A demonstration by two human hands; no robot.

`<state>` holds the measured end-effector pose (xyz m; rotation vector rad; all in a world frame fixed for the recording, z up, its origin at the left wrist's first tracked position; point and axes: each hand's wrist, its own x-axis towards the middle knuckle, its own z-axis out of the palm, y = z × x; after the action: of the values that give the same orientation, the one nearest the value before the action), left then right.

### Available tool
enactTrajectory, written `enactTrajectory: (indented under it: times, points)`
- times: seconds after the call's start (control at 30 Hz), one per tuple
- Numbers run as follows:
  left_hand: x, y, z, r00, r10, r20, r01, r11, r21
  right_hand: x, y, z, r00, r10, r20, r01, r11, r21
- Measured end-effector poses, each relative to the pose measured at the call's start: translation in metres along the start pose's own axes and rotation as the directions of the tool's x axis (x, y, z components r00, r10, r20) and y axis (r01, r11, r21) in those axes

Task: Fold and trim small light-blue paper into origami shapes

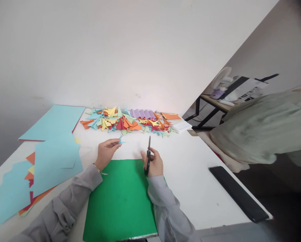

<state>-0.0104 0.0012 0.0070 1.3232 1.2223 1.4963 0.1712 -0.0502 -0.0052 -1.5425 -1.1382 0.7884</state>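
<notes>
My left hand (pixel 107 153) pinches a small folded piece of light blue paper (pixel 121 140) over the white table. In my right hand (pixel 154 163) is a pair of scissors (pixel 148 154) with black handles, its blades pointing up and away from me. The blades look closed, and they are apart from the blue paper. Beneath both wrists lies a green mat (pixel 120 198). Just beyond my hands spreads a heap of small folded paper shapes (pixel 115 121) in blue, yellow, orange, red and green.
Light blue sheets (pixel 55 164) and coloured scraps lie at the left, with a larger blue sheet (pixel 54 122) behind. A purple pleated paper (pixel 142 114) stands by the wall. A long black object (pixel 237 193) rests along the right edge. Light green fabric (pixel 266 127) hangs beyond.
</notes>
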Motion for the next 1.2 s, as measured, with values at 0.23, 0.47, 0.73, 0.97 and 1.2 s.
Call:
enactTrajectory:
  times: [0.23,0.47,0.73,0.97,1.2]
  points:
    - [0.003,0.007,0.003,0.953,-0.268,0.14,0.302,0.875,-0.378,0.022,0.009,-0.013,0.967,-0.137,-0.214,0.0,0.843,-0.538]
    - [0.002,0.004,0.0,0.944,-0.282,0.174,0.331,0.827,-0.454,0.015,0.014,-0.014,0.926,-0.31,-0.215,-0.084,0.387,-0.918]
    - [-0.002,0.001,-0.003,0.925,-0.281,0.256,0.369,0.828,-0.423,0.01,0.013,-0.032,0.894,-0.416,-0.167,-0.054,0.27,-0.961]
    - [-0.009,0.0,0.001,0.917,-0.251,0.31,0.354,0.869,-0.346,0.007,0.013,0.003,0.813,-0.557,0.171,0.56,0.664,-0.496]
    - [-0.013,0.0,0.004,0.937,-0.212,0.279,0.296,0.904,-0.307,0.019,-0.011,0.037,0.73,-0.635,0.253,0.678,0.719,-0.152]
